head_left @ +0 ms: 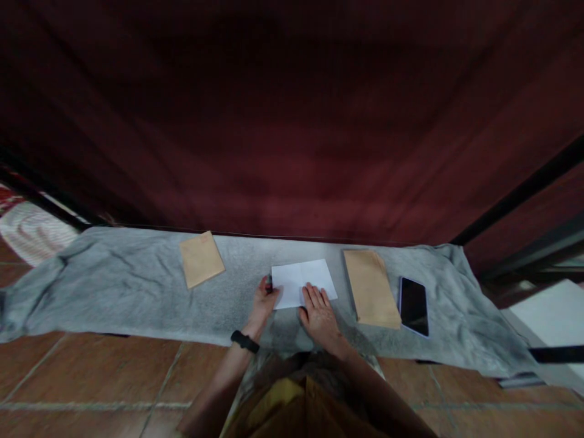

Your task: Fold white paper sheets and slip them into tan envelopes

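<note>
A white sheet of paper [296, 277], with a faint crease near its middle, lies on the grey cloth in front of me. My left hand [263, 299] grips the sheet's left edge, its thumb at the lower left corner. A small dark patch shows by the fingertips; what it is I cannot make out. Flat on the lower right part of the sheet rests my right hand [318, 313], fingers stretched out. To the right lies a brown envelope [370, 287], perhaps a stack. Another brown envelope [201, 260] with a small reddish mark is on the left.
A grey cloth [137, 286] covers the long, narrow surface. A phone [414, 306] with a dark screen and purple case lies at right. Behind rises a dark red panel [296, 152]. Below is a tiled floor [100, 371]; a white object [552, 316] stands far right.
</note>
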`<state>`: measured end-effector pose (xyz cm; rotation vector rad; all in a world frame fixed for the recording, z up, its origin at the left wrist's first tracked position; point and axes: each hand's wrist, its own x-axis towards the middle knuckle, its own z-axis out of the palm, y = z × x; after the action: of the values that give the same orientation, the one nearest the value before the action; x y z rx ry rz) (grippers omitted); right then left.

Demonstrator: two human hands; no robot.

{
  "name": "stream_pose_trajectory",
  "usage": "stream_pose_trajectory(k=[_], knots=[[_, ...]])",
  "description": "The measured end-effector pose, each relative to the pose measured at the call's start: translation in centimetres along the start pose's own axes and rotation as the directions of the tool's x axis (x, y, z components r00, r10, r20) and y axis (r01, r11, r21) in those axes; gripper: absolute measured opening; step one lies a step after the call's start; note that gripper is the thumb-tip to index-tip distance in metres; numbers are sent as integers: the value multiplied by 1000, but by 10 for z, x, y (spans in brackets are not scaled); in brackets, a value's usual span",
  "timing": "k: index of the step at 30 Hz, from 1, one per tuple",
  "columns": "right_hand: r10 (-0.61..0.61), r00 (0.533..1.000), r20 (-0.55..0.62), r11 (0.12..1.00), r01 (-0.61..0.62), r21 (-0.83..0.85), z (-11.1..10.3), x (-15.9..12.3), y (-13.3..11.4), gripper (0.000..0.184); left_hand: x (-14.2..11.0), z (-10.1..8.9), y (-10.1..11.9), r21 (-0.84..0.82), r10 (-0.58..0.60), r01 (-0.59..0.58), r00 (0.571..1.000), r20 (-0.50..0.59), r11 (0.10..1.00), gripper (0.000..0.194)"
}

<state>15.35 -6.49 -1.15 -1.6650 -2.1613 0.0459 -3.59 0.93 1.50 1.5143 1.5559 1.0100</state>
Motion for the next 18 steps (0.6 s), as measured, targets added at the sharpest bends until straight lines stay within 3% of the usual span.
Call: stream_pose_trajectory(k=[5,8,10,12,15,18], knots=[[26,999,32,999,-27,26,-10,6,-1,61,-11,3,20,-307,-130,146,989,73,941,52],[106,994,36,975,-111,193,-26,19,-2,56,-13,4,38,-447,-145,196,979,145,873,52],[227,974,14,880,-211,425,-39,31,0,51,-11,2,48,-561,-157,225,973,167,797,53],[356,934,39,657,-280,700,-51,44,3,43,-7,-3,54,-609,-190,213,976,103,764,51],[409,909,78,530,-306,791,-60,59,11,58,-5,-12,55,-570,-261,197,965,-31,797,47],[427,898,103,489,-325,810,-59,66,21,68,-11,-17,50,-551,-280,269,958,66,790,57]])
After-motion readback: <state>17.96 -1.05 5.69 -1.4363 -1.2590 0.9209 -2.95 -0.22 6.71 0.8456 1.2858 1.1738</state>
